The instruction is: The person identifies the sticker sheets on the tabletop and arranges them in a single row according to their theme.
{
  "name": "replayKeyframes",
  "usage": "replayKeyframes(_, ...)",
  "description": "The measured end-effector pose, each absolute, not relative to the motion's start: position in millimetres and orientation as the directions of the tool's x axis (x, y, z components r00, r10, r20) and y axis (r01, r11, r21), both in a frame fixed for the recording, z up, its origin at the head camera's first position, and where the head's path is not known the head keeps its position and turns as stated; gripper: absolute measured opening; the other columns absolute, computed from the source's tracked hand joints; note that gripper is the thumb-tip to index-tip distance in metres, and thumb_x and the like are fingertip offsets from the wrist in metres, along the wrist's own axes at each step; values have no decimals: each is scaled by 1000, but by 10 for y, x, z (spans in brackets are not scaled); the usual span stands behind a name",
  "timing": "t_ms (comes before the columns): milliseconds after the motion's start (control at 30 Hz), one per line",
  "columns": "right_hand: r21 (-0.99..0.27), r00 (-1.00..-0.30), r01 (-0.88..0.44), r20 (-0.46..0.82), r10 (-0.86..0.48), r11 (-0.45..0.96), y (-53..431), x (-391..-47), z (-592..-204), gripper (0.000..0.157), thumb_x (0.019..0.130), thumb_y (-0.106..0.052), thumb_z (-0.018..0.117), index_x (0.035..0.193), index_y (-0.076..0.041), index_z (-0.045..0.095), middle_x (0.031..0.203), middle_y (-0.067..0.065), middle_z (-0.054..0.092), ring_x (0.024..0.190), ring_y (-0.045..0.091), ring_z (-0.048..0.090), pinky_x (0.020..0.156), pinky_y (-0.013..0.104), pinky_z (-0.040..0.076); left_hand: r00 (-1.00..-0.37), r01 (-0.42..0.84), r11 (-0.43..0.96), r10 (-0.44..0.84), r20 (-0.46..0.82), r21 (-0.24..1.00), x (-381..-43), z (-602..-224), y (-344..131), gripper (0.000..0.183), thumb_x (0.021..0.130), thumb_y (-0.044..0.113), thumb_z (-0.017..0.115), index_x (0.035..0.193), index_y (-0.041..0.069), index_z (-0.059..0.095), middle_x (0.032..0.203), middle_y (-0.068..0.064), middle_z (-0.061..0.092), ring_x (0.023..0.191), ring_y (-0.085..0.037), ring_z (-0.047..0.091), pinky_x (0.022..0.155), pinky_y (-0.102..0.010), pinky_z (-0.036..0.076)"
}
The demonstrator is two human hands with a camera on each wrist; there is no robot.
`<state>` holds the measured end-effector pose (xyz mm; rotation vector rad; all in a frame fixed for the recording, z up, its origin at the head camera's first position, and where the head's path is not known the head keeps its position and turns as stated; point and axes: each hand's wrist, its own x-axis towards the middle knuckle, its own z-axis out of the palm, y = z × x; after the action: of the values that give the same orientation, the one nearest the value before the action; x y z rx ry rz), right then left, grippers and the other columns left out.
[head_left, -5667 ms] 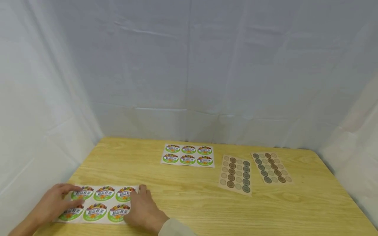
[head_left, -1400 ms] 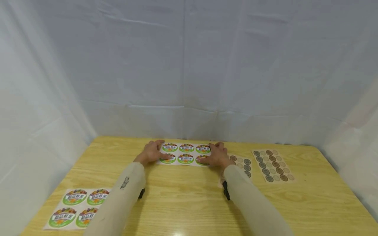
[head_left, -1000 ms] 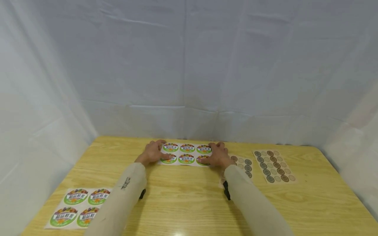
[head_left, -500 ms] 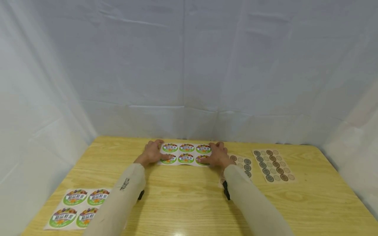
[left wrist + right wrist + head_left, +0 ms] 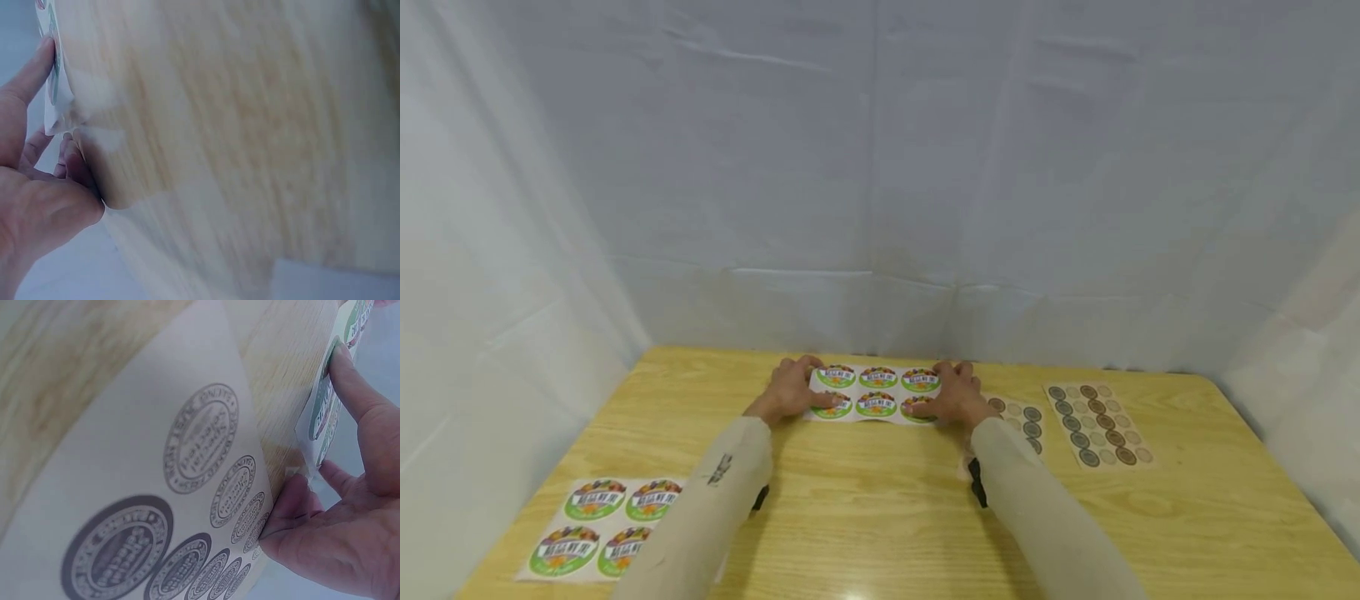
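A white sheet of round green fruit-decorated stickers (image 5: pixel 877 392) lies at the back middle of the table. My left hand (image 5: pixel 790 390) pinches its left end, the thumb (image 5: pixel 40 62) on the printed face and the other fingers curled at the edge. At the right end my right hand (image 5: pixel 957 397) holds it the same way, thumb (image 5: pixel 350 378) over a sticker. The sheet's near edge bows up slightly between the hands. Both outer columns of stickers are partly covered by fingers.
A matching sticker sheet (image 5: pixel 587 533) lies front left, partly behind my left sleeve (image 5: pixel 707 508). Two tan sheets of round seal stickers lie to the right: one (image 5: pixel 1101 425) in full view, the nearer (image 5: pixel 1021 417) partly under my right forearm. White cloth (image 5: pixel 880 208) hangs behind the wooden table (image 5: pixel 865 517).
Several seconds ago both hands were on the front-left sticker sheet; they have moved to the back-middle one and grip its ends. Over the last second hands and sheet have barely moved.
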<state>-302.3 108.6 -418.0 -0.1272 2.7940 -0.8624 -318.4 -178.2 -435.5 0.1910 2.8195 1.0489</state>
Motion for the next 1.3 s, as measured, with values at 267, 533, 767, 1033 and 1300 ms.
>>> replayKeyframes(267,-575,-967,5,-211,-143,818,1102,-3035,-4140,81,76,-44,79,137,-6,41,137,28,26,123,46,28,94,58,34,-985,77,745,160,-66,663,-3175,-4350,-1720,63,78,32,80,128,7,50,111,-18,48,106,-36,40,90,-52,34)
replayKeyframes(533,-554,-959,25,-247,-136,832,1087,-3004,-4100,81,76,-45,79,134,-6,38,131,28,31,120,44,31,91,57,35,-984,78,760,163,-73,646,-3140,-4343,-1672,65,79,32,80,129,4,49,105,-13,58,104,-34,47,93,-49,35)
replayKeyframes(767,-593,-958,41,-253,-138,804,1050,-2979,-4089,83,77,-42,79,136,-5,35,131,26,36,121,44,34,93,56,36,-982,74,763,168,-86,642,-3108,-4293,-1624,66,81,30,78,131,1,47,106,-13,60,95,-28,55,89,-46,41)
replayKeyframes(1033,-610,-971,-11,-182,-153,792,1038,-2986,-4175,95,77,-40,80,147,-4,26,137,27,41,123,44,41,96,54,37,-982,71,815,158,-102,576,-3127,-4330,-1625,81,81,34,77,141,-3,37,127,-21,53,116,-38,49,100,-52,34)
replayKeyframes(1300,-667,-987,-78,-50,-150,741,1049,-3014,-4297,86,82,-29,77,147,1,29,133,26,44,117,37,47,99,49,37,-976,143,776,212,-41,614,-3121,-4311,-1633,80,80,23,79,143,-3,37,137,-25,44,125,-41,42,104,-50,31)
